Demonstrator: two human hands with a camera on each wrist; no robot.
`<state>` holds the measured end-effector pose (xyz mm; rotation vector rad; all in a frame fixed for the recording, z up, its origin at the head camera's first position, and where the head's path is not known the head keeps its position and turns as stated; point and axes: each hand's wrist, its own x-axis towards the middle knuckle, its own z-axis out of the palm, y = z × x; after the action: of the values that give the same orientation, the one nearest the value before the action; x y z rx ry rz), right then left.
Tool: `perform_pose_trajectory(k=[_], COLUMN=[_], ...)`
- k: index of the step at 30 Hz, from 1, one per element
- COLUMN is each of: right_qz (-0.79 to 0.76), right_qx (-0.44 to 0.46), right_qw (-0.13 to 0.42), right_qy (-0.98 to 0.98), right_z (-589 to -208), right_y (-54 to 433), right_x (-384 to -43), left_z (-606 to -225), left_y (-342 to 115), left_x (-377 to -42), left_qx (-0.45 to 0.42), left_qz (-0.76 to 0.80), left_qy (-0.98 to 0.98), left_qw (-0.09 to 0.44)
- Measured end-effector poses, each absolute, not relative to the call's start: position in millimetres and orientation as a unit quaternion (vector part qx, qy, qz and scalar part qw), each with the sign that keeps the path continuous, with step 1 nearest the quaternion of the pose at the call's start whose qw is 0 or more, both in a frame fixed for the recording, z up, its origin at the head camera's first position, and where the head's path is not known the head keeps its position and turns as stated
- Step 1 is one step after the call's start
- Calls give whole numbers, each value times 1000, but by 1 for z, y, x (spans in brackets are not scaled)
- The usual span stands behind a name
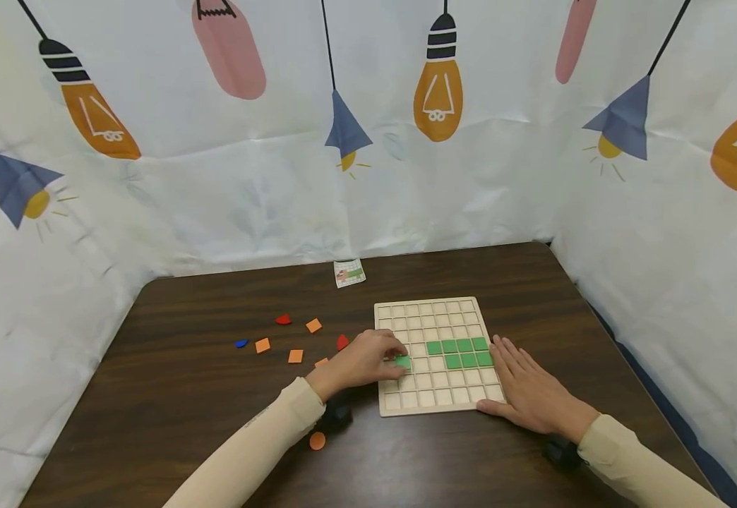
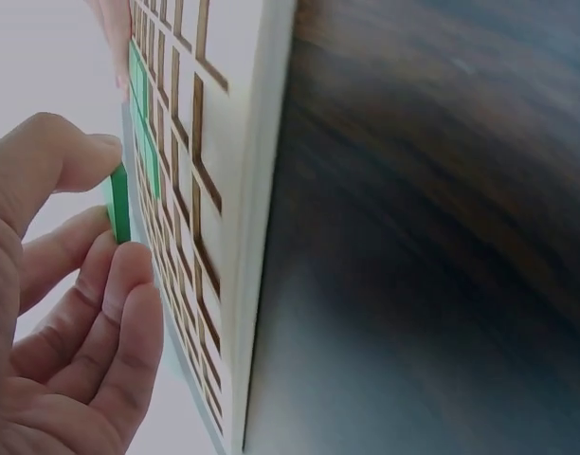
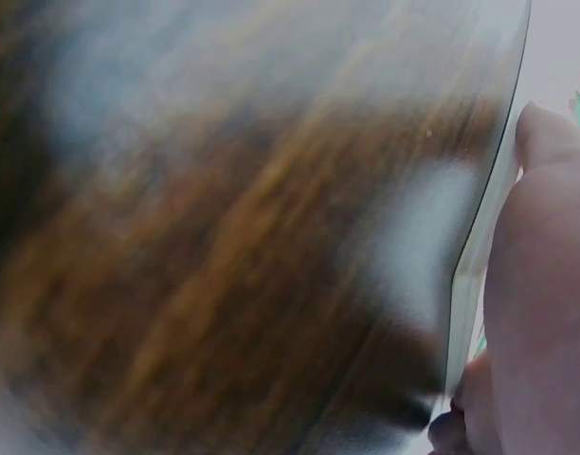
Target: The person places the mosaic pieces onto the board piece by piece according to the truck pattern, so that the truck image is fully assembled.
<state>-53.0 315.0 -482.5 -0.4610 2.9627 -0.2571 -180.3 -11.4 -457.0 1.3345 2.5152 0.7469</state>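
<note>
A pale wooden grid board (image 1: 432, 409) lies on the dark table. My left hand (image 1: 365, 361) is over the board's left side, pinching a green square tile (image 2: 119, 204) between thumb and fingers. The left wrist view has that tile edge-on, held off the grid. Two rows of green tiles (image 1: 460, 346) sit in cells at the board's right side. Along the right edge rests my right hand (image 1: 530, 391), fingers straight and thumb near the front corner. In the right wrist view this hand (image 3: 541, 284) is at the board's rim, partly out of frame.
Left of the board lie several orange squares (image 1: 295, 356), red pieces (image 1: 284, 319) and a blue piece (image 1: 241, 343). An orange disc (image 1: 318, 441) is beside the left wrist. A small picture card (image 1: 349, 273) lies at the table's back edge, before the printed curtain (image 1: 267, 212).
</note>
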Motion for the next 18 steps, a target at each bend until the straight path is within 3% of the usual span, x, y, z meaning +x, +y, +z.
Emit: perform_pose_trajectory(k=[18], right_qz=[-88], right_qx=[-148], right_qw=[69], right_qy=[983], right_z=[-485], right_y=[316], right_x=[-54], left_z=[-462], left_y=[40], left_x=[-181], left_qx=[482], left_qz=[232], left_qy=[837], left_qw=[112])
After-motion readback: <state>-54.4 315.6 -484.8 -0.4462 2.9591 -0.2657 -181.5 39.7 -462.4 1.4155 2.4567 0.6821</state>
